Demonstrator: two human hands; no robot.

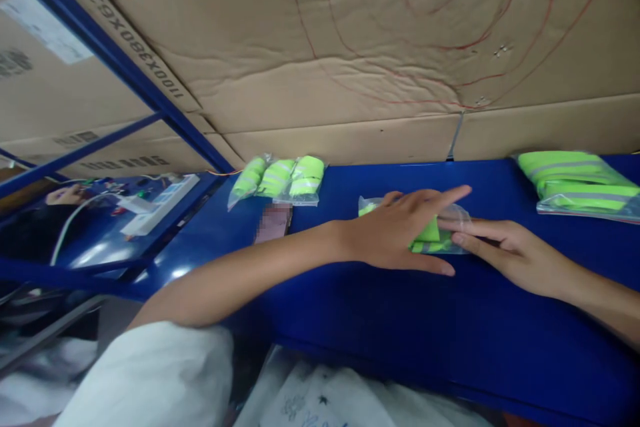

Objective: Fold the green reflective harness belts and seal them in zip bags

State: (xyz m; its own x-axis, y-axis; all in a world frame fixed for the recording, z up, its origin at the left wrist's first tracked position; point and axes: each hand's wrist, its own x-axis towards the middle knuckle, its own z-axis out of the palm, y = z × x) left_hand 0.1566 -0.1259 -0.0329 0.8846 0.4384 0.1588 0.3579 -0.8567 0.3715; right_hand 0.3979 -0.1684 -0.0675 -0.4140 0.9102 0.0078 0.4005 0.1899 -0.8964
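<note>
A clear plastic bag (431, 239) with a folded fluorescent-yellow reflective vest inside lies flat on the blue table (380, 327). Across its top rests my left hand (395, 230), palm down, thumb and fingers stretched out, covering much of the bag. My right hand (510, 253) pinches the bag's right end between thumb and fingers; some fingertips are hidden in or behind the plastic. To the right lies a bigger clear bag (575, 177) of folded yellow material with grey reflective stripes.
Three small bagged yellow bundles (276, 177) sit in a row at the back left, with a phone-like object (273, 221) before them. Cardboard (350, 93) walls the back. Beyond a blue frame post (193, 133) are a white power strip (163, 203) and another person's hand (65, 195).
</note>
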